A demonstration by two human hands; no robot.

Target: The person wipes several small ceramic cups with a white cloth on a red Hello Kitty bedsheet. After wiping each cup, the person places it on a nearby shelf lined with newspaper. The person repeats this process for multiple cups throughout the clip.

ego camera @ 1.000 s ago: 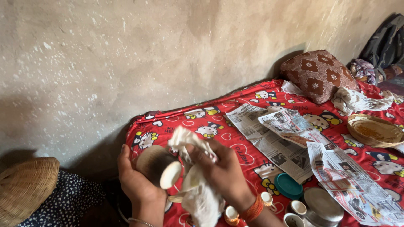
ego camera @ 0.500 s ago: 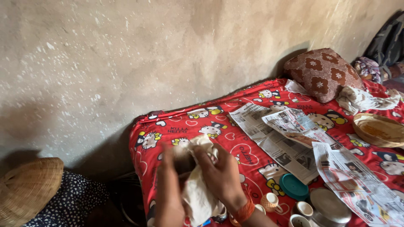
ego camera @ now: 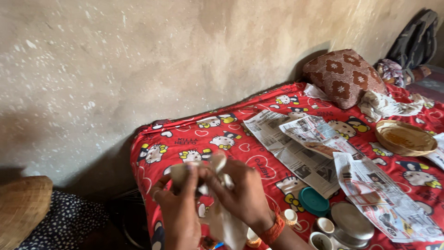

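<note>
- Two hands meet at bottom centre, both pinching one crumpled off-white cloth (ego camera: 221, 203); it's limp, soft, w/ folds hanging down between the wrists.
- Left hand (ego camera: 178, 210): fingers curled tight on the cloth's upper left edge; motion-blurred, so grip detail is unclear.
- Right hand (ego camera: 243, 194): fingers closed on the cloth's top right; orange band (ego camera: 274, 230) round the wrist.
- Cloth sits above the near edge of a red cartoon-print sheet (ego camera: 231, 139), smooth fabric w/ hearts.
- Newspaper (ego camera: 300, 148) sheets lie flat and creased to the right, mid-sheet.
- Round teal lid (ego camera: 313, 201) just beside the paper's near edge; shiny round metal lid (ego camera: 351, 221) and small white cups (ego camera: 324, 226) near it.
- Shallow woven basket (ego camera: 404, 137), round, at far right.
- Brown patterned pillow (ego camera: 343, 76) against the rough, speckled plaster wall (ego camera: 162, 60).
- Woven straw item (ego camera: 21, 208) at lower left, off the sheet.
</note>
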